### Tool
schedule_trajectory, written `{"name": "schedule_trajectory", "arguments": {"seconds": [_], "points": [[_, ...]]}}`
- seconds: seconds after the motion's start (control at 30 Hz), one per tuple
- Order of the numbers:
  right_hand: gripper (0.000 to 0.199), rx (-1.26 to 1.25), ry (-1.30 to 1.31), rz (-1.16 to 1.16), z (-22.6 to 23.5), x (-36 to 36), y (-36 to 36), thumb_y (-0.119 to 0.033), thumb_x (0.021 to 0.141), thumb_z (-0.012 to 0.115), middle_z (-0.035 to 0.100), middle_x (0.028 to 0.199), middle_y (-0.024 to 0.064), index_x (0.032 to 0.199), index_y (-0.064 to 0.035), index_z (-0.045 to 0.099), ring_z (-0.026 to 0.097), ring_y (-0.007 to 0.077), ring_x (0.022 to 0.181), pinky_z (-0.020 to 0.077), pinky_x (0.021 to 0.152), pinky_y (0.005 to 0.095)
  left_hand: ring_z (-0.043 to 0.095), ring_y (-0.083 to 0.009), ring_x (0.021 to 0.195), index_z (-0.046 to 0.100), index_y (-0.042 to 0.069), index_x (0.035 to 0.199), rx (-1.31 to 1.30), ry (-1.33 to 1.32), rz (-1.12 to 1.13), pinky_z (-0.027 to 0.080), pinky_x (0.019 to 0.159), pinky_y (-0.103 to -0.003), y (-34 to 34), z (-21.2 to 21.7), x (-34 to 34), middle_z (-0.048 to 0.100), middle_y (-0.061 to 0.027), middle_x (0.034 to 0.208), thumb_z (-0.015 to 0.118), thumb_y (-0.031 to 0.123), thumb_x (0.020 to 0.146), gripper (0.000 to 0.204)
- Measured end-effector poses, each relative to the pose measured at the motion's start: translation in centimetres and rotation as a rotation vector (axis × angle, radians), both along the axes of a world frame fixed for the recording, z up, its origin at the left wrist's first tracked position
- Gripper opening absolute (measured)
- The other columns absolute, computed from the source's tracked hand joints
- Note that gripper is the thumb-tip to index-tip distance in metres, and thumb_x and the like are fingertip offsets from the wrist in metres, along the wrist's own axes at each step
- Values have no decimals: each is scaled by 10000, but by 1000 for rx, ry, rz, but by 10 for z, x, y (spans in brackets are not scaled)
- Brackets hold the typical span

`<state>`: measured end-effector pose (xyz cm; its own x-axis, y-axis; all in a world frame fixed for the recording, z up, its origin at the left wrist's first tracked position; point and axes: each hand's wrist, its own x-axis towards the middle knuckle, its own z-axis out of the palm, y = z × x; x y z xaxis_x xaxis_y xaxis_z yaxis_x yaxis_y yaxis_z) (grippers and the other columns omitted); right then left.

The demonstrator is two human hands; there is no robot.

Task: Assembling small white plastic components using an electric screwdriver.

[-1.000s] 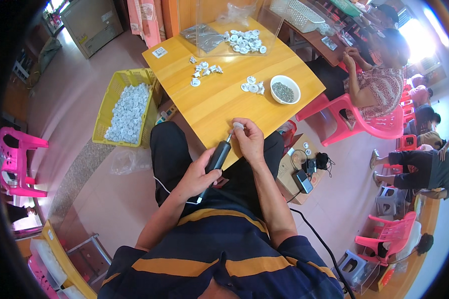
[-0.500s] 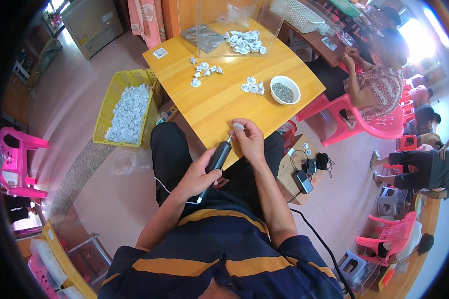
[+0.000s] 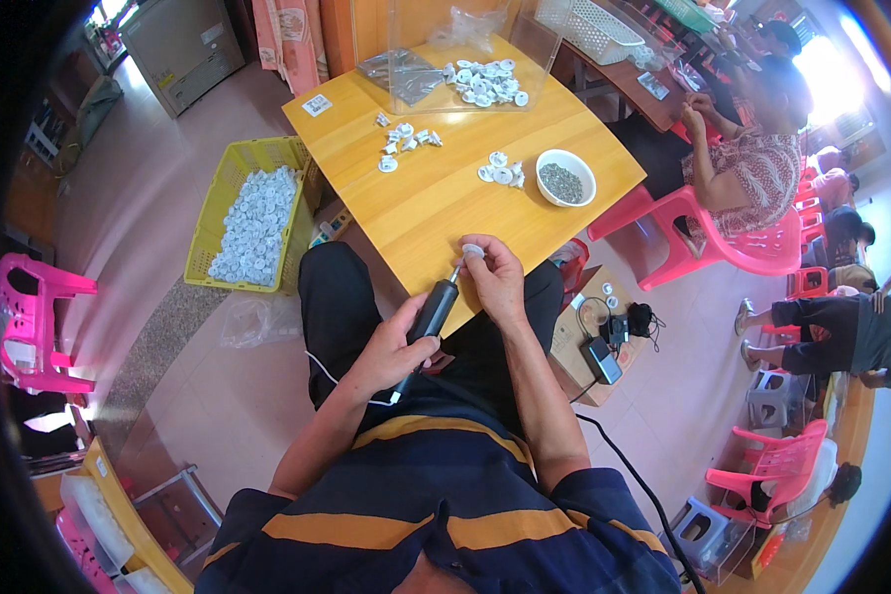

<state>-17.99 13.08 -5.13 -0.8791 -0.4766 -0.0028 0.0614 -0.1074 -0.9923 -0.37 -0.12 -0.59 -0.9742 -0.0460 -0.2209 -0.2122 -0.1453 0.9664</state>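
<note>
My left hand (image 3: 398, 351) is wrapped round a black electric screwdriver (image 3: 433, 313) with a white cable at its lower end. The screwdriver tilts up and to the right, its bit meeting a small round white plastic part (image 3: 473, 251). That part is pinched between the thumb and fingers of my right hand (image 3: 497, 280), over the near corner of the wooden table (image 3: 406, 228). Whether a screw sits at the bit is too small to tell. Beyond my hands lie a small cluster of white parts (image 3: 502, 170) and a white bowl (image 3: 585, 185) of small metal screws.
More white parts (image 3: 406, 139) lie farther back, with a pile (image 3: 487, 83) in a clear box. A yellow basket (image 3: 205, 223) full of white parts stands left on the floor. At right are a cardboard box (image 3: 594, 394) with a power adapter and a person on a pink chair (image 3: 762, 243).
My hands, the screwdriver and the white part stay almost where they were. At the far right, a bending person has shifted slightly.
</note>
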Motion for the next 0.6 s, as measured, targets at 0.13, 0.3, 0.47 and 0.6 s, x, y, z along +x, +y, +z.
{"name": "schedule_trajectory", "arguments": {"seconds": [0.13, 0.3, 0.47, 0.6], "points": [[185, 24, 16, -4, -2, 0, 0, -71, 1020, 614, 694, 1070, 37, 1188, -11, 659, 676, 100, 873, 561, 770, 242, 599, -80, 746, 365, 19, 1515, -8, -6, 0, 519, 674, -244, -1, -3, 1, 593, -26, 953, 602, 25, 935, 627], [179, -4, 22, -4, -3, 1, 0, -67, 1019, 614, 692, 1045, 29, 1182, -12, 663, 674, 97, 872, 559, 770, 237, 600, -83, 740, 362, 18, 1516, -13, -9, -2, 515, 670, -242, -2, -5, 1, 593, -27, 949, 606, 27, 935, 630], [172, 9, 13, -11, -2, 1, 0, -61, 1017, 616, 693, 1025, 26, 1172, -9, 669, 671, 92, 866, 555, 767, 233, 596, -85, 731, 357, 14, 1521, -7, -8, -2, 513, 671, -244, -1, -2, 1, 592, -27, 941, 601, 23, 931, 638], [169, 29, 44, -10, -1, 2, 0, -54, 1016, 612, 695, 990, 27, 1166, -4, 673, 668, 89, 855, 551, 763, 231, 593, -86, 727, 354, 11, 1522, 10, 1, 0, 512, 667, -246, -1, 0, 1, 590, -26, 934, 600, 18, 931, 641]]}}
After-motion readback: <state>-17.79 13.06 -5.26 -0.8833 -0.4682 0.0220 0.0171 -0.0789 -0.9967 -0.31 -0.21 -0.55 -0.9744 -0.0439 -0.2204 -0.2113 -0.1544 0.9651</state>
